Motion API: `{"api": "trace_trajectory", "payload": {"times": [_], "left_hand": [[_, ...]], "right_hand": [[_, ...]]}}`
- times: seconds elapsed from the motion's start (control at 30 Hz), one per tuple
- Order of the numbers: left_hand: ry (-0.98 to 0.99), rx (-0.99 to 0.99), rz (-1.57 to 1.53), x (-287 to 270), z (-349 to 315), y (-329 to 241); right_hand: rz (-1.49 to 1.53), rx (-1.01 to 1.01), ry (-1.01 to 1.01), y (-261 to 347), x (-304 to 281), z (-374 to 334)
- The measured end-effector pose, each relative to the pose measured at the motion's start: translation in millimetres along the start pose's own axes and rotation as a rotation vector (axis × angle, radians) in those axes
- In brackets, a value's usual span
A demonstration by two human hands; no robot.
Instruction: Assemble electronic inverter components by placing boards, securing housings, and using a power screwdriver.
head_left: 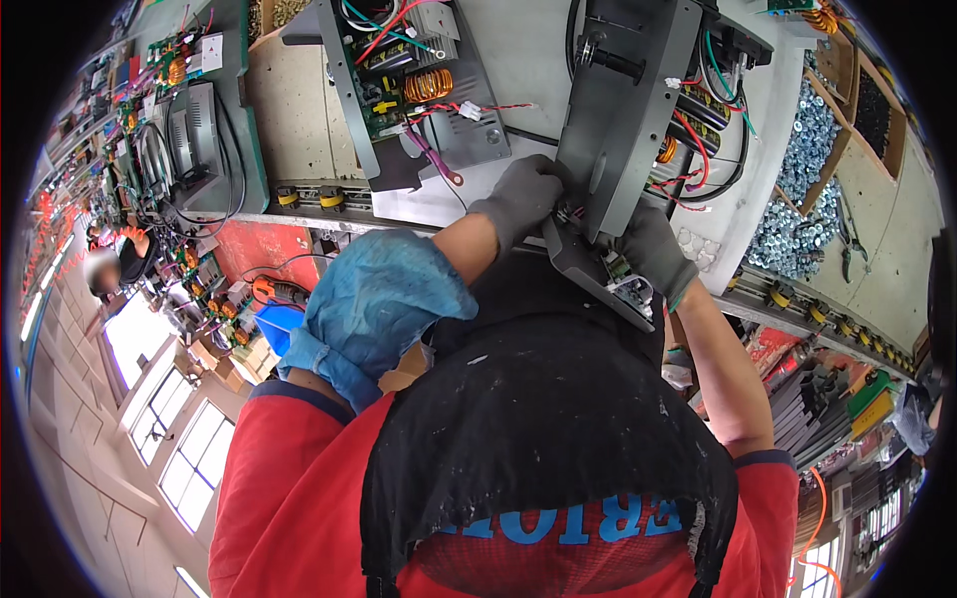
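Grey gloves cover both of my hands. Between them is a small dark grey metal panel [590, 276] with a little circuit board and white wires on it, tilted at the lower end of a larger dark metal chassis [628, 120]. My left hand [525, 196] is closed at the panel's upper left end, its fingertips partly hidden by the chassis. My right hand [658, 251] curls round the panel's right side, next to the small board. Black capacitors [706, 105], a copper coil and red, green and black wires show along the chassis's right side.
Another open chassis [414, 100] with a coil and loose wires stands to the left. At the right lie many small metal fasteners [805, 149], cardboard dividers [877, 110] and pliers [850, 239]. A roller track [329, 197] runs along the bench's near edge. A person [125, 259] is far left.
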State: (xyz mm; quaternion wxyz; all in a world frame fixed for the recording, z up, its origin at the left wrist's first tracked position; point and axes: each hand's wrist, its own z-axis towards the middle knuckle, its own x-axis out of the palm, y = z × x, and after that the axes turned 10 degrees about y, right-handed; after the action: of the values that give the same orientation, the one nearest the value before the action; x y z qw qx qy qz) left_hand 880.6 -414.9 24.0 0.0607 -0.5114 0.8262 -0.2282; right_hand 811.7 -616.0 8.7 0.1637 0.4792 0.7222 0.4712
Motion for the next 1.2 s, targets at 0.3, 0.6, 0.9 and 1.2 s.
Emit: {"api": "trace_trajectory", "payload": {"times": [0.3, 0.6, 0.9, 1.2], "left_hand": [[0.019, -0.007, 0.136, -2, -2, -13], [0.016, 0.036, 0.174, -7, 9, 1], [-0.056, 0.085, 0.151, 8, 16, 2], [-0.138, 0.135, 0.360, 8, 15, 2]], "right_hand": [[-0.164, -0.037, -0.054, -4, 5, -3], [-0.188, -0.169, 0.076, -29, -10, 1], [-0.053, 0.330, -0.004, -44, -18, -5], [-0.323, 0.018, 0.034, -64, -26, 6]]}}
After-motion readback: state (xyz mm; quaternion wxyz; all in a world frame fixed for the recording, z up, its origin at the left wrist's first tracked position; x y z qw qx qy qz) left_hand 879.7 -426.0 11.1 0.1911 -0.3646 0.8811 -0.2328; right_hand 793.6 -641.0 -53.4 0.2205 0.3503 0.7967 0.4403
